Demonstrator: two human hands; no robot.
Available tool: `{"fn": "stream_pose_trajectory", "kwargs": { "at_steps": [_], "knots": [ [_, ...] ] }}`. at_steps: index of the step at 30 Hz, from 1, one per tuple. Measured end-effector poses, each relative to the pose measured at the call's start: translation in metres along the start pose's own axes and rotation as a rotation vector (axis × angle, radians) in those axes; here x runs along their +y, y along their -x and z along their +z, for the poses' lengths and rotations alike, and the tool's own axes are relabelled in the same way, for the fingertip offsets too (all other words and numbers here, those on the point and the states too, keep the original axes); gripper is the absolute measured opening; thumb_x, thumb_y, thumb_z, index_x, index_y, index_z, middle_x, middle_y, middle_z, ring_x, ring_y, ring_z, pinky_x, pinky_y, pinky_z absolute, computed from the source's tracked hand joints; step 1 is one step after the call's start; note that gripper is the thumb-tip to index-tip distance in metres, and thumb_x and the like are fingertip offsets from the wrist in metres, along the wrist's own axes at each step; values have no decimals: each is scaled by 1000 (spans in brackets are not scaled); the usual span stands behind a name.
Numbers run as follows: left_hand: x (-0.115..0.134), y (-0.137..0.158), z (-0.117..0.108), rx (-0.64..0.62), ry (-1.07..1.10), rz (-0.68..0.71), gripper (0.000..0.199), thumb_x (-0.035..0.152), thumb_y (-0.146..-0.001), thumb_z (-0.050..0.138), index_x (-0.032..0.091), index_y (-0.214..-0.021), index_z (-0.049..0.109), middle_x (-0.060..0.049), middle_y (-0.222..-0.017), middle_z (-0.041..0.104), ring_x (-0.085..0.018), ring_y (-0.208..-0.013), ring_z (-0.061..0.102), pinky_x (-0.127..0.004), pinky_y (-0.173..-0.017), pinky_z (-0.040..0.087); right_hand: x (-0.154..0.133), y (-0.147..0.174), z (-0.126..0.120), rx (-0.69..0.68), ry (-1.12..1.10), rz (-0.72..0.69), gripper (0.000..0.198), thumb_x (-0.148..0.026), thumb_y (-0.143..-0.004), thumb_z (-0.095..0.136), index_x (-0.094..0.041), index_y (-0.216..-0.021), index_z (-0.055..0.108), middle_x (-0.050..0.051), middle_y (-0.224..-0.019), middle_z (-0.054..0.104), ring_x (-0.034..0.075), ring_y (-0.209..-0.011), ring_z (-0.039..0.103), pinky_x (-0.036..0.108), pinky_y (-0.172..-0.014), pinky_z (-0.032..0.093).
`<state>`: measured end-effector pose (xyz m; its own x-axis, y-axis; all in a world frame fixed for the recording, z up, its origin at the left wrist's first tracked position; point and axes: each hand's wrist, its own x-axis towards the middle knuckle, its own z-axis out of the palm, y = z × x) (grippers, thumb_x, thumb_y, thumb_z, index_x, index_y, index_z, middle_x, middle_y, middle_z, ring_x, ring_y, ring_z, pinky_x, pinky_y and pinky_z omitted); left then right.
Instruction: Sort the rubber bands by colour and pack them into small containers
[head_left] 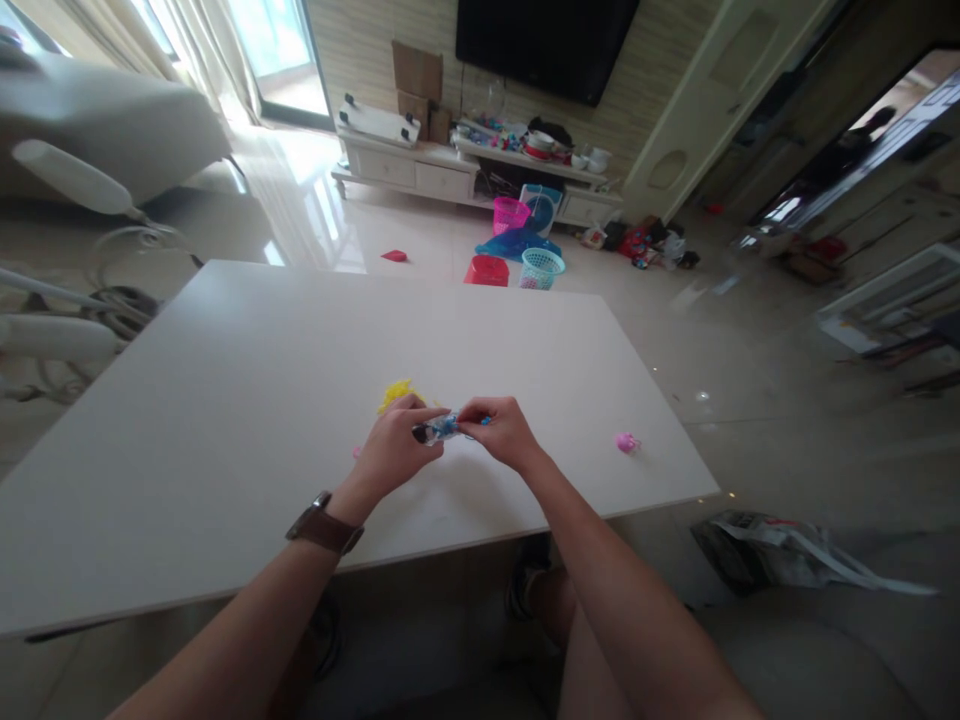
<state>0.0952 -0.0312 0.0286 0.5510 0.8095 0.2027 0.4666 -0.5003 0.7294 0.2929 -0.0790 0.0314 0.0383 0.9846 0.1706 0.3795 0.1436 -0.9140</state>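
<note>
Over the white table [247, 400], my left hand [397, 445] is closed around a small clear bottle-like container [442, 427] with blue bits in it and a dark end toward my palm. My right hand [499, 430] pinches at the container's other end, and small blue pieces [486, 420] show by its fingers. What exactly those fingertips grip is too small to make out. Just beyond my left hand lies a heap of small yellow pieces [399, 392]. A little pink thing [357, 452] peeks out beside that hand, mostly hidden.
A small pink toy-like object [626, 442] lies near the table's right edge. Past the far edge, a red stool or bin [487, 270], a light-blue basket [541, 268] and a pink basket [511, 214] stand on the floor. A bag [780, 550] rests at the lower right.
</note>
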Motion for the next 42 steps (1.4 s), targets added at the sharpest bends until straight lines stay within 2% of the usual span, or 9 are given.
{"fn": "stream_pose_trajectory", "kwargs": {
  "at_steps": [3, 7, 14, 21, 28, 30, 34, 38, 42],
  "knots": [
    [0, -2, 1, 30, 55, -38, 42, 19, -71, 70, 27, -111, 81, -4, -91, 65, -19, -82, 62, -32, -76, 51, -3, -1, -2, -32, 4, -65, 10, -29, -84, 74, -22, -81, 80, 3, -80, 77, 17, -71, 67, 28, -68, 51],
    [3, -3, 1, 48, 111, -88, 43, 17, -70, 71, 25, -111, 81, -3, -89, 64, -17, -78, 62, -31, -72, 50, -8, 1, -5, -53, 63, -180, 17, -23, -91, 64, -21, -90, 80, 5, -88, 77, 16, -77, 68, 28, -72, 51],
    [-1, -1, 5, 34, 68, -54, 45, 16, -70, 71, 27, -113, 81, -4, -93, 64, -20, -88, 63, -34, -81, 51, -4, 1, -6, -16, 57, -80, 4, -24, -84, 74, -20, -85, 77, 1, -78, 76, 16, -73, 68, 27, -70, 52],
    [2, 0, 4, 34, 59, -41, 45, 16, -70, 72, 27, -112, 81, -4, -93, 64, -21, -90, 63, -36, -83, 51, -1, 2, -4, -20, 59, -89, 11, -28, -86, 72, -21, -87, 81, 2, -79, 78, 15, -69, 66, 27, -68, 50],
    [4, -2, 2, 60, 94, -53, 42, 14, -70, 73, 27, -109, 81, -3, -91, 64, -19, -85, 63, -35, -80, 50, -12, 8, -6, -101, 185, -135, 27, -14, -86, 56, -20, -99, 79, 1, -82, 76, 12, -63, 59, 25, -65, 46],
    [6, -1, 1, 61, 106, -50, 41, 14, -70, 73, 27, -109, 81, -2, -89, 63, -19, -84, 63, -34, -79, 50, -13, 9, -5, -122, 207, -169, 26, -15, -86, 56, -20, -101, 78, 1, -86, 77, 11, -62, 57, 25, -65, 46],
    [8, -1, 2, 64, 132, -47, 36, 18, -73, 75, 26, -108, 80, -2, -89, 65, -19, -84, 64, -33, -78, 50, -15, 11, -4, -14, 197, -253, 19, -24, -88, 61, -21, -98, 76, 1, -82, 75, 11, -59, 54, 25, -62, 46],
    [5, -1, 5, 88, 130, -44, 30, 22, -73, 78, 23, -103, 78, -2, -89, 68, -19, -85, 64, -33, -79, 50, -19, 12, -4, 86, 186, -333, 14, -26, -89, 60, -22, -95, 72, -2, -73, 64, 12, -59, 52, 26, -60, 45],
    [6, -1, 5, 103, 141, -41, 26, 22, -73, 80, 23, -99, 77, -1, -89, 70, -19, -86, 65, -34, -81, 50, -24, 12, -4, 123, 169, -408, 12, -27, -91, 60, -22, -96, 71, 2, -94, 65, 10, -60, 50, 26, -58, 45]
  ]
}}
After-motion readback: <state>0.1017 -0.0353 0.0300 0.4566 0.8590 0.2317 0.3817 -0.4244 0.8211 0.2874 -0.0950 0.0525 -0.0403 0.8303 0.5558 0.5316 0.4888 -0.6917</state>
